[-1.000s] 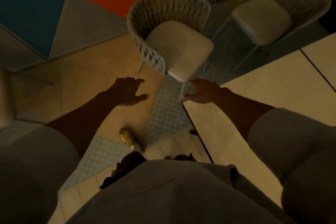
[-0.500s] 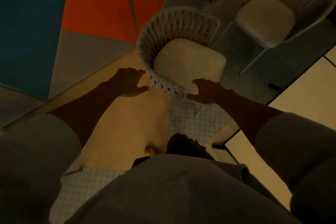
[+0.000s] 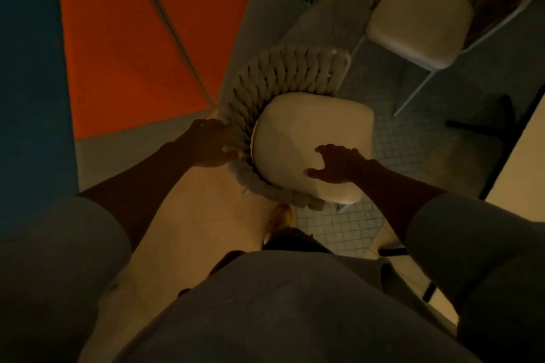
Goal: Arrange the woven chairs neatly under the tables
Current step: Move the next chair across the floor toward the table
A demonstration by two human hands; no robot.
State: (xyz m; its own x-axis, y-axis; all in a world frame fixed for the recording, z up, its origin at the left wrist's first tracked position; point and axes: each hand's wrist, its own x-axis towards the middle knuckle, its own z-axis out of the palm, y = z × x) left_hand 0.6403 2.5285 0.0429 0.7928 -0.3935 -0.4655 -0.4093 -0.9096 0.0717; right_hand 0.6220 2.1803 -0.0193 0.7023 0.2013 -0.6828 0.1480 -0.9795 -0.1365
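A cream woven chair (image 3: 295, 85) with a pale seat cushion stands right in front of me, seen from above, its curved backrest towards the left and far side. My left hand (image 3: 211, 143) grips the woven rim on the chair's left side. My right hand (image 3: 336, 163) hovers over or rests on the near right part of the cushion, fingers spread. A second woven chair (image 3: 418, 15) stands at the upper right, untouched. The light table top (image 3: 522, 162) shows at the right edge.
Orange, teal and grey wall panels (image 3: 124, 47) fill the left and far side. The floor is beige with a patch of small white tiles (image 3: 339, 227). My yellow shoe (image 3: 281, 216) pokes out below the chair. A dark table base (image 3: 483, 127) lies at the right.
The chair has come nearer to me and turned. My left hand closed on its woven rim; my right hand moved from the rim's end onto the cushion. The view shifted left, away from the table.
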